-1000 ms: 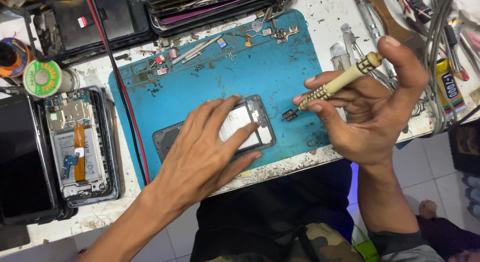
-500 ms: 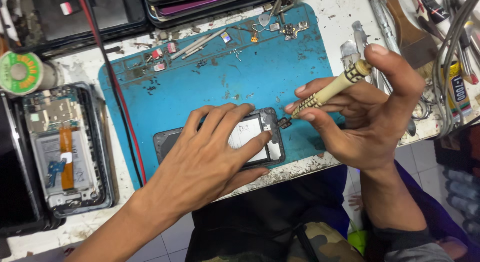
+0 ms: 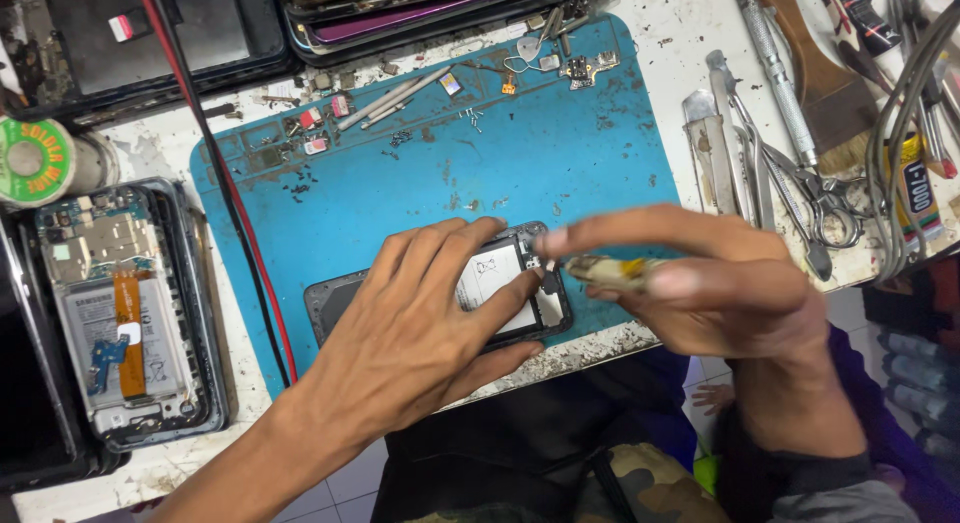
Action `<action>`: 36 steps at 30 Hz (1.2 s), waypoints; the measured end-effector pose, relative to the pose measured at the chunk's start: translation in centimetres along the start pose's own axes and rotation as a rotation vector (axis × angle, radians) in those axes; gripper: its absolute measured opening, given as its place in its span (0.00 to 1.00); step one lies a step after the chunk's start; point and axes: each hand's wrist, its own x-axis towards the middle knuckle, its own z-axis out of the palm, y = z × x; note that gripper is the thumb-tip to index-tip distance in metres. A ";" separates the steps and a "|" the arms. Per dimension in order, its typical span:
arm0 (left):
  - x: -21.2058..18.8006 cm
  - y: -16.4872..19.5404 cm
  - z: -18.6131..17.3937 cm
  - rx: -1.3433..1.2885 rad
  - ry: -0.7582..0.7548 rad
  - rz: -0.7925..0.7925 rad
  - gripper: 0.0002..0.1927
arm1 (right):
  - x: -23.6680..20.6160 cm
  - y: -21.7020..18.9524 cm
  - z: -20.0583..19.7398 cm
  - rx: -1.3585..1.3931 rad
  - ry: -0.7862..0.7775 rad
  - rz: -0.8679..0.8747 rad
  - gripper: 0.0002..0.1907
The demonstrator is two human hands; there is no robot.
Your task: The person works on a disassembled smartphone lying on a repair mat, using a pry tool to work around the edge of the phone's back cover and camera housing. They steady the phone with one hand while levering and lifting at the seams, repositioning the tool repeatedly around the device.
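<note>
The left hand [image 3: 420, 333] lies flat, fingers spread, pressing an opened phone [image 3: 500, 288] onto the blue mat [image 3: 560, 153]. The right hand [image 3: 720, 283] (blurred) has its grip pinched around a screwdriver [image 3: 605, 271], tip at the phone's upper right corner. Beyond that grip, tweezers and scissors [image 3: 800, 198] lie on the worktop [image 3: 680, 23].

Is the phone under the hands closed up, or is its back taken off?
Open: the phone on the blue mat shows its white battery, with no back cover. The left hand presses it down.
</note>
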 end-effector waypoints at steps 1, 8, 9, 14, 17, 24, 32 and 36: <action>0.1 0.1 -0.2 -0.003 -0.006 -0.015 0.28 | 0.8 -0.7 -0.1 -0.027 -0.018 -0.005 0.27; 2.0 0.5 -2.3 -0.598 -0.075 -0.220 0.31 | 8.8 -3.9 -1.8 0.009 -0.345 -0.008 0.13; 2.5 0.4 -2.4 -0.770 -0.187 -0.320 0.32 | 9.2 -3.9 -2.0 0.122 -0.465 -0.022 0.13; 4.4 -0.1 -1.9 -1.077 -0.157 -0.284 0.27 | 5.8 -1.6 -1.4 -0.198 -0.050 -0.100 0.21; 4.5 -0.3 -0.9 -1.064 -0.049 -0.157 0.21 | 3.0 -1.3 -1.4 -0.212 0.023 -0.054 0.17; 3.7 -0.4 0.5 -1.002 -0.121 -0.424 0.26 | 6.4 -5.4 -1.3 0.060 -0.047 0.648 0.09; 3.8 -0.1 0.8 -0.860 0.230 -0.124 0.41 | 8.6 -4.4 0.0 -0.078 0.004 0.190 0.11; 3.1 -0.3 0.0 -1.095 0.070 -0.003 0.35 | 5.5 -3.1 -0.6 -0.071 -0.005 0.120 0.12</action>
